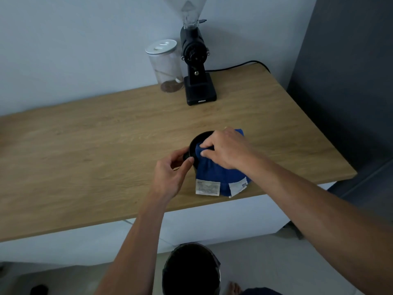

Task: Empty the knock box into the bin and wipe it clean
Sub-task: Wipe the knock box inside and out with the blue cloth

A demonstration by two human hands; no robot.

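Note:
A small round black knock box [196, 141] stands on the wooden counter [95, 150] near its front edge. My left hand [170, 173] grips its left side, thumb and fingers around the rim. A blue cloth [214, 175] with two white labels is draped over the box and hangs toward me. My right hand [227, 150] presses the cloth into the box's opening, fingers bent down on the fabric. Most of the box's inside is hidden by cloth and hand. A black-lined bin [191, 271] stands on the floor below the counter's front edge.
A black coffee grinder [196, 67] with a clear hopper stands at the back by the wall, its cable running right. A clear jar [165, 67] with a white lid stands to its left. A dark panel [344, 81] borders the counter's right end.

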